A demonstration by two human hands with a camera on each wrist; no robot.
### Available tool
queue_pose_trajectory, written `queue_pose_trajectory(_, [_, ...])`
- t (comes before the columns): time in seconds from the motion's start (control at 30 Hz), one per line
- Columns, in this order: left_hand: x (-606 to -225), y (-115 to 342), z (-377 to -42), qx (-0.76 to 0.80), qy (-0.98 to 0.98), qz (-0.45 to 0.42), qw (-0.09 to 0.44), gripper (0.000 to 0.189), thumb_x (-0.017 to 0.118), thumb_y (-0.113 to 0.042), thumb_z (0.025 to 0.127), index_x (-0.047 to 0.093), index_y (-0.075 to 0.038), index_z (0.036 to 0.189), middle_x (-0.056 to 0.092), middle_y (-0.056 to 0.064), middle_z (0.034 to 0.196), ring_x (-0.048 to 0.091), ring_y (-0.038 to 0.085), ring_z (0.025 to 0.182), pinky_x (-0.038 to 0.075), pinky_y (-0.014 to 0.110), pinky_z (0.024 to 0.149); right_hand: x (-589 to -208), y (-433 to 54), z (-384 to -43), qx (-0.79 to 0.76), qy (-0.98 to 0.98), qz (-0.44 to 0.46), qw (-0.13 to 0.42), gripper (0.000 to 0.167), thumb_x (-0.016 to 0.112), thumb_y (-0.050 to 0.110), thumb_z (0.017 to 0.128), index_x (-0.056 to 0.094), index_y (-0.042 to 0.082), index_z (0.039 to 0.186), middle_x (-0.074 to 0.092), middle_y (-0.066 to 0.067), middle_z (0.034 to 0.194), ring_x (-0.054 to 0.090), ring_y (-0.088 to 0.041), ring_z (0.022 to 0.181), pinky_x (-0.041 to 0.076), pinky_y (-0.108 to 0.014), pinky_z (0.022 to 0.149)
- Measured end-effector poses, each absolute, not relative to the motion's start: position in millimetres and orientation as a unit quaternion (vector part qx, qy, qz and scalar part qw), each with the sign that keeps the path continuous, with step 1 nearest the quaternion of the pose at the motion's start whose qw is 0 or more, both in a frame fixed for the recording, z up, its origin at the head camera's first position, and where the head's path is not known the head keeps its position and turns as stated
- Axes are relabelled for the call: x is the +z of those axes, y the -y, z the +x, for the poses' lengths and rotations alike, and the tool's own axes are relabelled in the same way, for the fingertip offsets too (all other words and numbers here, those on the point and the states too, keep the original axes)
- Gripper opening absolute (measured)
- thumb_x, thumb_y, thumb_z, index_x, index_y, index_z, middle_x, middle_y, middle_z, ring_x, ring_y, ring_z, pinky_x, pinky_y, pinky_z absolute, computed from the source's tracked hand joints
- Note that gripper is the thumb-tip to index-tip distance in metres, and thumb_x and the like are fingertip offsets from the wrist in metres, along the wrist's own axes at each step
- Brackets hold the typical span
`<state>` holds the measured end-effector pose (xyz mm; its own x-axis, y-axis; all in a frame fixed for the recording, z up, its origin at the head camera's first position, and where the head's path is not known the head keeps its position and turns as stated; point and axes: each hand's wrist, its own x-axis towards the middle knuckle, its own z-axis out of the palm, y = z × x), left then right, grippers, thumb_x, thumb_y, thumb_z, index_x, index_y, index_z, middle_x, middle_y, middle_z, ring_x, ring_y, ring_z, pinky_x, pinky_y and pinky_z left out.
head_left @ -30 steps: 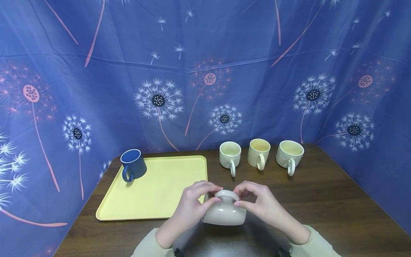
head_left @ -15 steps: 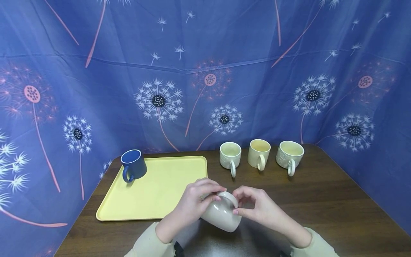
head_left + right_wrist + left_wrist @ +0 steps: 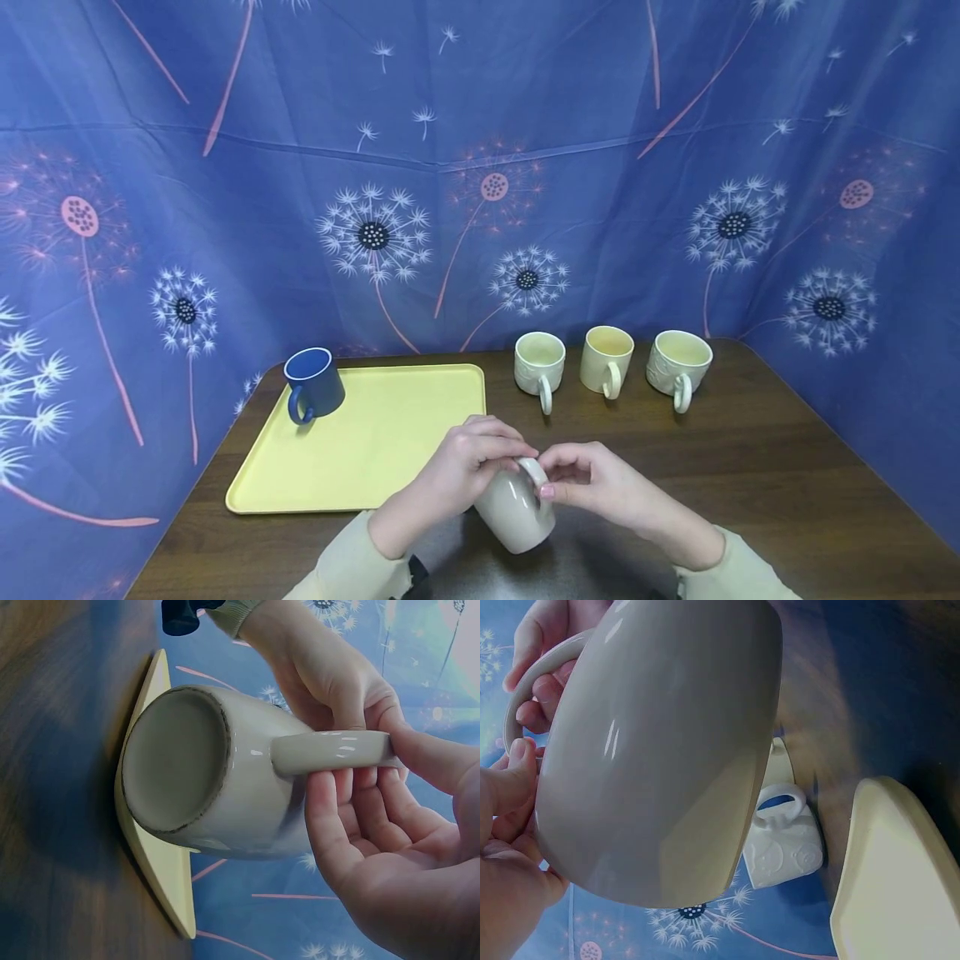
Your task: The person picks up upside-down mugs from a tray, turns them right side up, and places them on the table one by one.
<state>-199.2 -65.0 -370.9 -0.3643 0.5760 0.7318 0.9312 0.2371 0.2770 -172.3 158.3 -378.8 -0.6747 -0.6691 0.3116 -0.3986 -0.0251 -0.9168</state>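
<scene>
A glossy off-white mug [image 3: 513, 512] is held tilted over the near part of the table, between both hands. Its flat base, rimmed by a dark line, shows in the right wrist view [image 3: 180, 761]. The left hand [image 3: 472, 467] grips the mug at its upper end, beside the top of the handle [image 3: 534, 473]. With its thumb and fingers, the right hand [image 3: 600, 487] holds the handle; in the right wrist view its fingers [image 3: 330, 817] curl under the loop. The mug's opening is turned away and hidden.
A yellow tray [image 3: 375, 450] lies at the left, with a blue mug [image 3: 318, 387] upright on its far left corner. Three pale mugs stand along the back: left [image 3: 538, 367], middle [image 3: 606, 362] and right [image 3: 677, 364]. A blue patterned cloth [image 3: 600, 192] hangs behind the table.
The off-white mug has turned in the hands: its base has swung downward and its handle to the right. Both hands keep hold of it; the tray and other mugs stay put.
</scene>
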Motion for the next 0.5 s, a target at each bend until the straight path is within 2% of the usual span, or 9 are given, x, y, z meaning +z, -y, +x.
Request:
queue_pose_trajectory(0.13, [-372.1,63.4,-199.0,-0.351,0.750,-0.505,0.244,0.018,0.074,-0.005,0.075,0.075,-0.011,0.092,0.070,-0.002,0.090,0.062,0.010,0.088,0.046,0.022,0.083,-381.1,-158.1,-172.6,-0.614,-0.673,-0.388,0.138,0.015,0.058,0.000,0.090,0.059,-0.007,0.104,0.063,0.001,0.099,0.061,-0.007,0.092,0.053,-0.026,0.079])
queue_pose_trajectory(0.27, [-373.4,62.1,-199.8,-0.348,0.751,-0.506,0.243,0.018,0.075,-0.006,0.074,0.075,-0.011,0.091,0.071,-0.002,0.090,0.062,0.011,0.089,0.045,0.023,0.085,-386.1,-157.6,-172.9,-0.608,-0.679,-0.393,0.124,0.013,0.058,-0.005,0.088,0.060,-0.005,0.101,0.062,0.003,0.095,0.060,-0.004,0.088,0.053,-0.025,0.076])
queue_pose_trajectory(0.5, [-372.3,58.7,-202.9,-0.336,0.745,-0.516,0.256,0.017,0.075,-0.011,0.073,0.075,-0.013,0.091,0.071,-0.004,0.090,0.063,0.010,0.090,0.045,0.027,0.087,-391.4,-157.7,-172.1,-0.585,-0.704,-0.391,0.094,0.014,0.060,-0.007,0.086,0.061,-0.001,0.099,0.062,-0.015,0.091,0.059,-0.003,0.088,0.052,-0.025,0.074])
